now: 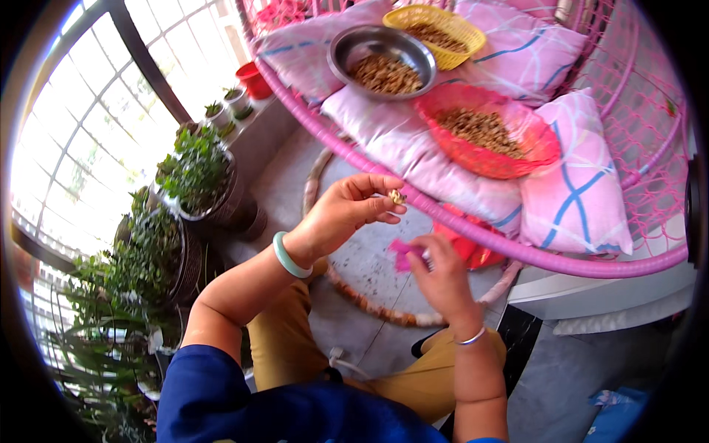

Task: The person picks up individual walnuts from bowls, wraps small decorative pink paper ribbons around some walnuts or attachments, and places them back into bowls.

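Note:
Between the thumb and fingers of my left hand (pixel 360 205) is a small pale-brown piece (pixel 396 196), perhaps a nut or dried bit; a green bangle circles that wrist. My right hand (pixel 440 271), lower and to the right, grips a small bright pink object (pixel 403 256), partly hidden by the fingers. Beyond the hands, a steel bowl (pixel 343 52), a yellow plastic basket (pixel 396 17) and a red bag-like lining or container (pixel 534 138) hold many small brown pieces. These rest on pink patterned cushions in a hanging chair.
The pink wrapped rim (pixel 482 235) of the chair curves just beyond my hands. A ring-shaped base (pixel 382 311) lies on the tiled floor with dark crumbs inside it. Potted plants (pixel 194 171) stand at left by a barred window. A red plastic bag (pixel 471 249) hangs or lies below the rim.

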